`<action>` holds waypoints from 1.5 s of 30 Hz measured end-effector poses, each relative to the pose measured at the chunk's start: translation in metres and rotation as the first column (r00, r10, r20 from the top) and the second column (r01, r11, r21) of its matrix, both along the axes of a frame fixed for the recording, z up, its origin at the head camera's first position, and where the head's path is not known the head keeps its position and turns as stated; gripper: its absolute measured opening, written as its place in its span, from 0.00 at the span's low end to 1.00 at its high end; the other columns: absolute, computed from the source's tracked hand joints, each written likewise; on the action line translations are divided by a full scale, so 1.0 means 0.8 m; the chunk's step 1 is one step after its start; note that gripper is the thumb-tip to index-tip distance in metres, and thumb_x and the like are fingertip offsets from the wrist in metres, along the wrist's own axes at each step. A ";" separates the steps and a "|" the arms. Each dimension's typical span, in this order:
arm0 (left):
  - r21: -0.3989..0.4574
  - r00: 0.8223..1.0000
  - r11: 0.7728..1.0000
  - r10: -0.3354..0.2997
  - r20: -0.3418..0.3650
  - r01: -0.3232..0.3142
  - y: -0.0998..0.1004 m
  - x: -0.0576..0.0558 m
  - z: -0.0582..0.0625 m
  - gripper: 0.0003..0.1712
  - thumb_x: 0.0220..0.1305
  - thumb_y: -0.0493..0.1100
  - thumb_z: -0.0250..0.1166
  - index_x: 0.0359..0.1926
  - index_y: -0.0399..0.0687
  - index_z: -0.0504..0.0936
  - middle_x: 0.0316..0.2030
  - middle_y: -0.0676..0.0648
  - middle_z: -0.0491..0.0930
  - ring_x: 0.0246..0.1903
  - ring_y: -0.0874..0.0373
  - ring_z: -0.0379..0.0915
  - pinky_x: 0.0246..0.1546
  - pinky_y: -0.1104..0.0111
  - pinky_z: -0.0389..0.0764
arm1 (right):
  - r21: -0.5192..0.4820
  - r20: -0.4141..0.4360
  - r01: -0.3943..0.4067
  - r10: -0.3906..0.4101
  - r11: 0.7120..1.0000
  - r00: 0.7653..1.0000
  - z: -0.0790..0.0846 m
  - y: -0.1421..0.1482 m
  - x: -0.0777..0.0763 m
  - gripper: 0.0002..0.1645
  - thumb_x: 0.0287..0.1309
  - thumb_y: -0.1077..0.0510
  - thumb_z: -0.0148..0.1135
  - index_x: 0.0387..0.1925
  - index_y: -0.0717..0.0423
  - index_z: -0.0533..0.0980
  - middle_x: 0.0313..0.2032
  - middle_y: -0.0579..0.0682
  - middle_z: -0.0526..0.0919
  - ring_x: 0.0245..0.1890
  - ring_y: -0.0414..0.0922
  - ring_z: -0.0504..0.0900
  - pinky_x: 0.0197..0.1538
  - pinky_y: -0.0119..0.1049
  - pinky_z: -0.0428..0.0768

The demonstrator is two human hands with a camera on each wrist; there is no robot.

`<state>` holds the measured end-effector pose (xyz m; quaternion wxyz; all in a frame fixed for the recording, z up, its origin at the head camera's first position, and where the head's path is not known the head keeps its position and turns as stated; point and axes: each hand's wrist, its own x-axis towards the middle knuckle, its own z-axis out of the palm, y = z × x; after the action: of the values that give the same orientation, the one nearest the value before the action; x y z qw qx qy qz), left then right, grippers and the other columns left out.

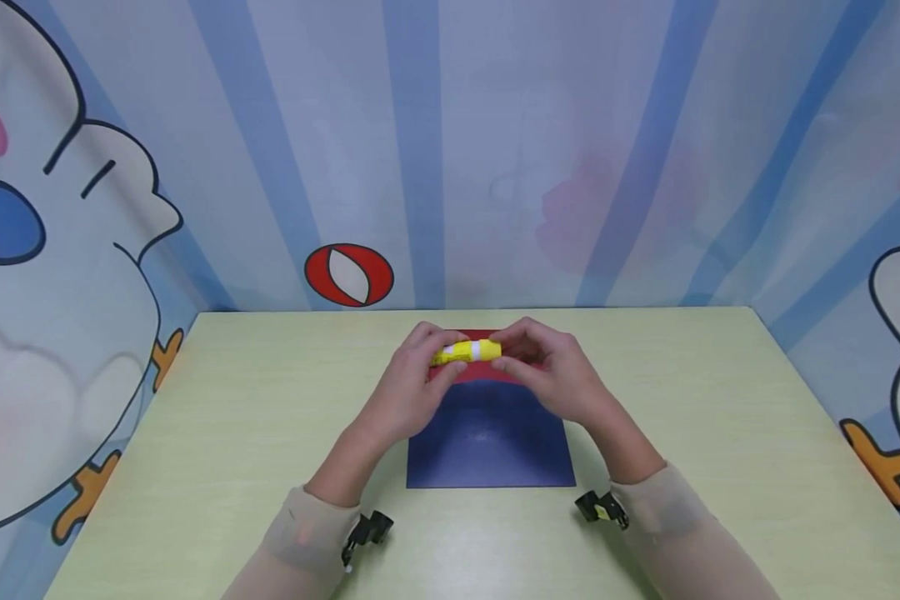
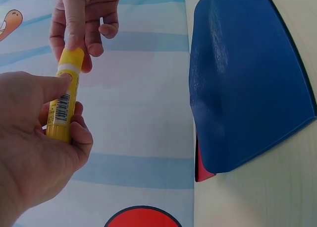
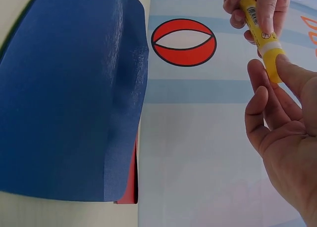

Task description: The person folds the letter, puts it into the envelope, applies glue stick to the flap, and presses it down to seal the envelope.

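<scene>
A yellow glue stick [image 1: 465,352] with a white band is held level above the far part of the papers, between both hands. The left hand [image 1: 412,379] grips its barrel; in the left wrist view a barcode shows on the glue stick [image 2: 63,105] beside the thumb. At the other end, the right hand [image 1: 551,367] pinches the yellow cap between thumb and forefinger, its remaining fingers loosely bent, as the right wrist view shows. Below lies a blue sheet [image 1: 491,437], its far edge bent up in the wrist views. A red sheet [image 1: 487,375] shows beyond it.
The papers lie on a pale wood-look table [image 1: 285,400]. Behind the table stands a blue-striped backdrop [image 1: 487,167] with a red and white ball [image 1: 348,275] printed on it. Small black cameras [image 1: 603,508] sit at the sleeve cuffs.
</scene>
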<state>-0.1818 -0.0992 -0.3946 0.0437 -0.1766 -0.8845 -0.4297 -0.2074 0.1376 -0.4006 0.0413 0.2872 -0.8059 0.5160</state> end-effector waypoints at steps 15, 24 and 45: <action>-0.038 0.998 0.999 -0.008 -0.057 0.005 0.003 0.002 -0.001 0.20 0.73 0.41 0.70 0.63 0.48 0.82 0.56 0.49 0.75 0.56 0.55 0.73 0.58 0.62 0.83 | -0.012 0.051 -0.031 0.031 0.999 0.998 -0.005 -0.001 -0.002 0.17 0.70 0.62 0.70 0.58 0.55 0.79 0.48 0.50 0.88 0.45 0.46 0.91 0.49 0.38 0.88; -0.036 0.991 0.999 -0.016 -0.135 0.011 0.005 0.001 -0.005 0.18 0.71 0.39 0.72 0.60 0.46 0.82 0.54 0.48 0.77 0.54 0.55 0.72 0.56 0.61 0.83 | -0.052 0.149 -0.007 0.015 0.999 0.989 -0.002 -0.005 0.002 0.16 0.74 0.60 0.66 0.57 0.60 0.77 0.47 0.55 0.89 0.45 0.53 0.91 0.49 0.38 0.88; -0.011 0.996 0.998 -0.068 -0.056 0.067 -0.005 0.001 0.002 0.17 0.73 0.42 0.71 0.60 0.48 0.82 0.53 0.50 0.78 0.51 0.56 0.76 0.48 0.66 0.86 | 0.276 -0.179 -0.002 0.054 0.961 0.982 -0.006 -0.008 0.003 0.14 0.76 0.56 0.64 0.57 0.55 0.74 0.37 0.43 0.79 0.32 0.39 0.76 0.37 0.37 0.80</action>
<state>-0.1811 -0.1031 -0.3928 0.0535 -0.2188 -0.8784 -0.4216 -0.2054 0.1315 -0.4054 0.0685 0.3482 -0.8582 0.3707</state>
